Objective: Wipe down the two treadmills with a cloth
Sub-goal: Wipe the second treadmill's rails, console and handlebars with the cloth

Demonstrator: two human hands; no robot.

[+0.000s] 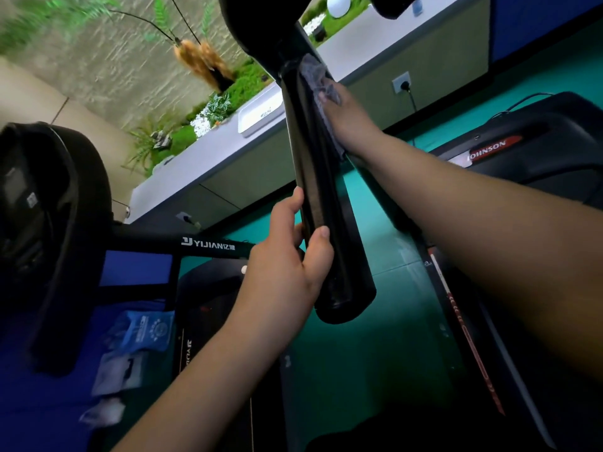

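A black padded handlebar (321,203) of the near treadmill runs from top centre down to the middle of the tilted view. My left hand (290,259) grips its lower part, thumb on one side and fingers on the other. My right hand (346,122) presses a grey cloth (318,78) against the upper part of the same bar, near its joint with the console. The near treadmill's black crossbar (208,246) bears the name YIJIAN. A second black treadmill (538,141), labelled JOHNSON, stands at the right.
A grey ledge (375,37) with green plants, white pebbles and a white tray (261,114) runs behind the machines. A wall socket (402,82) with a plugged cable sits below it. Teal floor (375,353) lies between the treadmills. A black console (49,207) fills the left.
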